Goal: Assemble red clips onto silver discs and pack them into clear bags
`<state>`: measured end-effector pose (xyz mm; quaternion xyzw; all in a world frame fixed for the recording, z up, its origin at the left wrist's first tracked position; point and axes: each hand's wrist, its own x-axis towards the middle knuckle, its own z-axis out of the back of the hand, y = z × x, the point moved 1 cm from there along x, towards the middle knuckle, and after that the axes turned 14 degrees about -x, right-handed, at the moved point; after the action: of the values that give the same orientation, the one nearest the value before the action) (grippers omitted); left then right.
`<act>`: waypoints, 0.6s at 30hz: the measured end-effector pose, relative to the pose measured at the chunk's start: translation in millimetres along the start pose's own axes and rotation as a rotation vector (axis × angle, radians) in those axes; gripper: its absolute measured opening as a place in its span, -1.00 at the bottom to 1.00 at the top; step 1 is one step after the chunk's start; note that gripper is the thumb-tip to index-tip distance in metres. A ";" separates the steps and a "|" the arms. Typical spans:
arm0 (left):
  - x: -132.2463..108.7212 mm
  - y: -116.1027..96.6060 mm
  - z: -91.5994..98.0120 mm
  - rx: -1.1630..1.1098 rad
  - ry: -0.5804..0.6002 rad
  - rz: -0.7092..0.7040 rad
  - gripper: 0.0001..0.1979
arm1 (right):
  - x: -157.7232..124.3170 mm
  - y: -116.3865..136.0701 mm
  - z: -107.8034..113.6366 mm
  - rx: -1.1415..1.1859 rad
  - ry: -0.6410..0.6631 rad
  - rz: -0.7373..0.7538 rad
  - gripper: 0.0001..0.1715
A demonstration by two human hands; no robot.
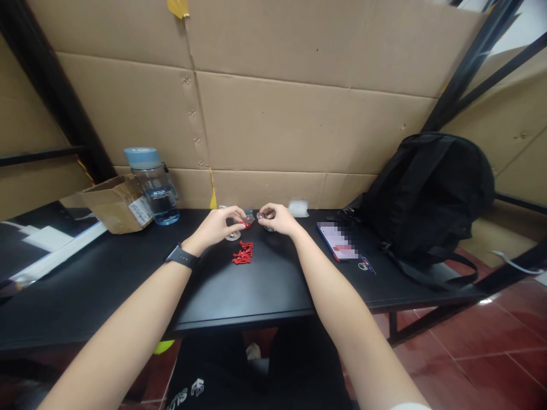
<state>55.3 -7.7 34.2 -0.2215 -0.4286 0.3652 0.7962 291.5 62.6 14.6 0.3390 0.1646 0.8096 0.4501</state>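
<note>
My left hand (223, 225), with a dark watch on its wrist, is closed in a pinch above the black table. Its fingertips are beside some red cord (248, 226); whether they grip it I cannot tell. Under this hand is a round clear dish or lid (233, 235), partly covered. My right hand (277, 218) is closed, its fingers curled round something small and shiny that I cannot make out. Below that hand a clear, rounded thing shows in part. A bunch of short red cords (243, 253) lies on the table nearer to me.
A clear bottle with a blue lid (154, 188) and an open cardboard box (113, 208) stand left. A white power strip (60, 253) lies farther left. Behind my right hand is a translucent packet (298, 208). A phone (337, 241) and a black backpack (427, 199) are right.
</note>
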 end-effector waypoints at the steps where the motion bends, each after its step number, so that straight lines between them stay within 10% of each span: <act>1: 0.0 -0.1 -0.1 -0.005 -0.028 0.010 -0.69 | 0.1 1.0 -0.9 0.073 -0.002 -0.007 -0.62; 8: 1.6 1.9 -4.0 0.005 -0.207 0.019 -0.76 | -5.9 13.5 -7.1 0.710 0.044 0.006 -0.45; 18: 5.8 0.2 -14.8 -0.148 -0.401 0.005 -0.76 | -7.5 44.2 -14.9 1.043 0.064 -0.018 -0.41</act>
<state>69.8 -3.7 29.2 -0.2034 -0.6034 0.3716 0.6756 256.6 33.0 26.2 0.4920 0.5626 0.6258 0.2232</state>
